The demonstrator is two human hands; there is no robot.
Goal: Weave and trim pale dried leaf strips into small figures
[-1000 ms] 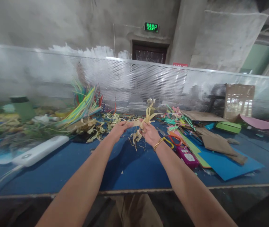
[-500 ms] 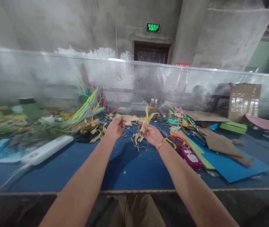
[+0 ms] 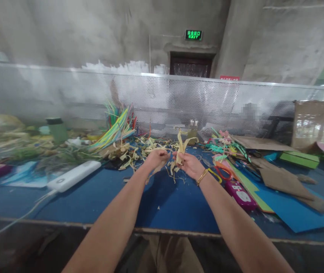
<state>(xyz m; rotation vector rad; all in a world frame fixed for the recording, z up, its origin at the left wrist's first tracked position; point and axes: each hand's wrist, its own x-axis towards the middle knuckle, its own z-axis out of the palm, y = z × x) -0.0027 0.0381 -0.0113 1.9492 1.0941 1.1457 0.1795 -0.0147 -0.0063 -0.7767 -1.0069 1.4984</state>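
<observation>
My right hand (image 3: 189, 163), with a gold chain bracelet at the wrist, is closed around a pale yellow corn husk bundle (image 3: 182, 144). Its pointed leaves stand up and curl outward above the fingers, and thin shreds dangle beneath. Close by on the left, my left hand (image 3: 156, 159) is pinched shut on a pale husk strip (image 3: 156, 169) that trails below it. The fingertips of both hands are nearly touching, above the blue tabletop (image 3: 176, 212). Loose husk scraps (image 3: 150, 144) lie scattered behind the hands.
Left are a white power strip (image 3: 75, 176), a green bottle (image 3: 56, 130) and bundled colourful stems (image 3: 119, 123). To the right lie orange-handled scissors (image 3: 223, 171), a purple box (image 3: 240, 195), coloured paper (image 3: 301, 212) and cardboard (image 3: 284, 178). A perforated metal panel (image 3: 162, 94) stands behind.
My left hand has come right, toward the right hand, and its husk strip now hangs below it. The right hand still holds the bundle. The camera view has turned slightly left.
</observation>
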